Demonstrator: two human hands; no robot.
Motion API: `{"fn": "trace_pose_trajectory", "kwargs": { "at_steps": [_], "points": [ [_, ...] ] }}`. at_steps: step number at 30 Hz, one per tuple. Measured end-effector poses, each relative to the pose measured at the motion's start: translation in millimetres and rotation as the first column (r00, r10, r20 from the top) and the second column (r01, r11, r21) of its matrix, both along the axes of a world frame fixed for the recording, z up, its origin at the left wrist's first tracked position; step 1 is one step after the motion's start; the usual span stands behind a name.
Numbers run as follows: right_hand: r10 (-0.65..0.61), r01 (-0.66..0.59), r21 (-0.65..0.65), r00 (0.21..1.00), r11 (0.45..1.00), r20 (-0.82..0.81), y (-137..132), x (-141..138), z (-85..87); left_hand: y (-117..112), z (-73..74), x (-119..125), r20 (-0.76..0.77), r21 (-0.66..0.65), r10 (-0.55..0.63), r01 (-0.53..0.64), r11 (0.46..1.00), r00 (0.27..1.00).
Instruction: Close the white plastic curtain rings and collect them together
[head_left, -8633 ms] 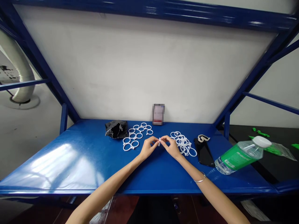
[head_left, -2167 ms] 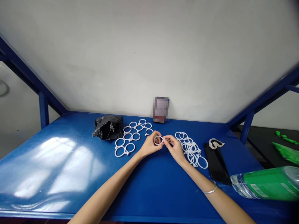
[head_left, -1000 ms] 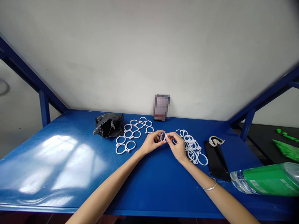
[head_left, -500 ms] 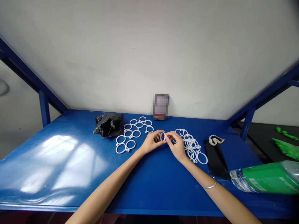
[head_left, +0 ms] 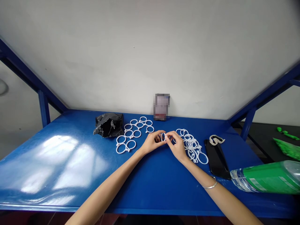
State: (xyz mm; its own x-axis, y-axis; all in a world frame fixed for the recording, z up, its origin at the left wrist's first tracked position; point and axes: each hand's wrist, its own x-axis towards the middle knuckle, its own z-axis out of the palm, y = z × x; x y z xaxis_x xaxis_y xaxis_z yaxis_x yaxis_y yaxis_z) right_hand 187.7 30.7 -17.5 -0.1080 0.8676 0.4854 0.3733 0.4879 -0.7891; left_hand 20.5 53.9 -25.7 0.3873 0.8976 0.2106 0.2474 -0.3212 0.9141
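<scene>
- Clock directions are taken from the held white ring (head_left: 161,137), with 12 o'clock pointing away from the person.
- The held white ring is raised a little, it seems, over the middle of the blue tabletop (head_left: 150,187).
- The left hand (head_left: 152,142) curves like a letter C, with thumb and fingers closed on this ring.
- The right hand (head_left: 176,145) is pinched narrow, thumb against forefinger, at the ring's 3 o'clock side; what small part sits there is hidden.
- The step in hand looks like fine fingertip work at this one spot; the next move, I judge, calls for a firm left grip and small, exact right finger pressure.
- Counted: one ring between the hands; eleven in the spread rings (head_left: 131,141), toward 9 to 10 o'clock. The ring heap (head_left: 192,144), near 3 o'clock, overlaps too much for an exact count.
- Also one torn black bag (head_left: 116,118) beyond the spread rings, and, toward 4 o'clock, one black phone (head_left: 217,161) and one green-labelled bottle (head_left: 264,178).
</scene>
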Motion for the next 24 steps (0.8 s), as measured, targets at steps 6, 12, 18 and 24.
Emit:
{"fn": "trace_pose_trajectory", "kwargs": {
  "at_steps": [6, 12, 18, 24],
  "points": [
    [0.004, -0.004, 0.023, 1.0, 1.0, 0.009, 1.1, 0.1, -2.5, 0.5, -1.8, -0.2, -0.011, 0.016, -0.009, 0.009, 1.0, 1.0],
    [0.013, -0.014, 0.065, 1.0, 0.998, 0.017, 2.2, 0.9, -4.7, -0.6, 0.7, -0.6, -0.016, 0.018, -0.019, 0.019, 1.0, 1.0],
    [0.016, -0.017, 0.073, 1.0, 0.997, 0.02, 2.1, 0.6, -3.2, -0.4, -0.2, -0.1, -0.019, 0.017, -0.02, 0.021, 1.0, 1.0],
    [0.005, -0.005, 0.054, 1.0, 0.999, -0.01, 2.4, 0.4, -4.8, 0.4, -1.6, -0.2, -0.014, 0.008, -0.007, 0.007, 1.0, 1.0]
  ]
}}
